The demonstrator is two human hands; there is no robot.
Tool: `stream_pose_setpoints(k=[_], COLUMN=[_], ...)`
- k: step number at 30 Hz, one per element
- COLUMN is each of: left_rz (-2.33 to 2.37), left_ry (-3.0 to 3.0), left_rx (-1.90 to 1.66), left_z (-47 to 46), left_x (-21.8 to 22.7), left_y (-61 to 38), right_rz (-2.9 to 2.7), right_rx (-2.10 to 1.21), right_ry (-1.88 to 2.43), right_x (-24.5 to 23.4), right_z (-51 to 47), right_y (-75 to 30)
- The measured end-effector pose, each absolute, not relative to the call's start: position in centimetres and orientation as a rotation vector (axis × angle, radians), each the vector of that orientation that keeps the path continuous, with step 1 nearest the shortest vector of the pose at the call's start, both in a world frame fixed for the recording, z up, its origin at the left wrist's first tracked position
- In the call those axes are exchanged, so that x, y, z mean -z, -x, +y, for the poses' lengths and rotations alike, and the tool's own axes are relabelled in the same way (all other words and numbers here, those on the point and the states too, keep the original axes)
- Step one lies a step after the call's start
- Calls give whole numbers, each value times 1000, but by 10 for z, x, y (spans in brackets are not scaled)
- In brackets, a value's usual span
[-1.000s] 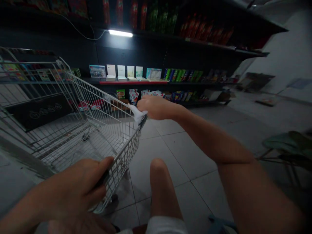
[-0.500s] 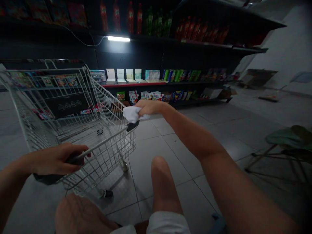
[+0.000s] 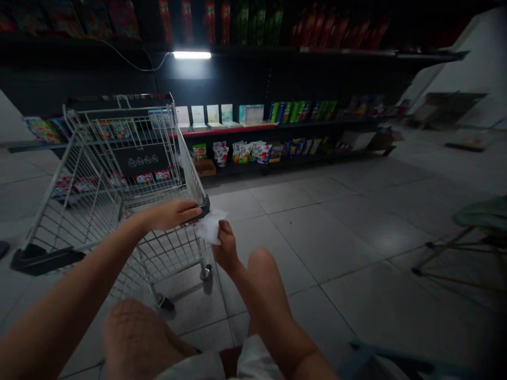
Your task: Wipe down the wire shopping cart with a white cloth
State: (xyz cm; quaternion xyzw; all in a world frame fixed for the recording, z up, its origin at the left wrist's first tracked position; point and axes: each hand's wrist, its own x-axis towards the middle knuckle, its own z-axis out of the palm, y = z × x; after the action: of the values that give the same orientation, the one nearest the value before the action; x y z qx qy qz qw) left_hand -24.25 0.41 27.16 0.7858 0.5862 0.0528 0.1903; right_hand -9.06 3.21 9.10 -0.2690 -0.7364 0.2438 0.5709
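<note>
A wire shopping cart [image 3: 99, 174] stands on the tiled floor in front of my knees. My left hand [image 3: 172, 214] is closed over the cart's top rim at its near right corner. Just right of that corner, my right hand [image 3: 225, 248] is closed on a white cloth [image 3: 209, 226], and the cloth touches the cart's corner. My bare knees show at the bottom of the view.
Dark store shelves [image 3: 253, 126] with packets and cards run along the back under a strip light [image 3: 192, 55]. A green folding chair [image 3: 475, 232] stands at the right. Grey floor tiles [image 3: 336, 227] spread between the cart and the shelves.
The cart has turned and rolled left. My left hand moved from the handle to the near right corner. My right hand drew back with the cloth, down to that corner.
</note>
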Motion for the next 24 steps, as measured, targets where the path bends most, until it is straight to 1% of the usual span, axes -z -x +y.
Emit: stream_pose_setpoints(k=[2,4,6,9,12,16,19,21,24], left_rz=[1658,1665,1654,1645,1643,1659,1651,1644,1630], left_ry=[-2196,-2176,-2145,-2070,-2029,-1987,-1975,-1937,-1862], left_rx=[-169,-187,-196,-177,-182,-197,-195,-203,-222], left_z=[3,2,3,5,6,8,9,9,8], left_x=[-272,-274,-275,-276,-276,-277,-276,-275,-274], left_y=[246,248,247,246,247,249,250,250,251], right_rz=[-1753,-1867,-2091,-2397,-2503,-2573,-2571,-2599,-2684], right_rx=[-516,-383,-264,-169,-82,55,76,57,31], right_ry=[661,686,650,601,515,226,257,298,244], right_x=[-89,-80,-58,-13,14,3,-5,3,26], right_z=[34,38,37,28,28,49,63,65,64], right_y=[90,99,113,126,120,101,94,95,98])
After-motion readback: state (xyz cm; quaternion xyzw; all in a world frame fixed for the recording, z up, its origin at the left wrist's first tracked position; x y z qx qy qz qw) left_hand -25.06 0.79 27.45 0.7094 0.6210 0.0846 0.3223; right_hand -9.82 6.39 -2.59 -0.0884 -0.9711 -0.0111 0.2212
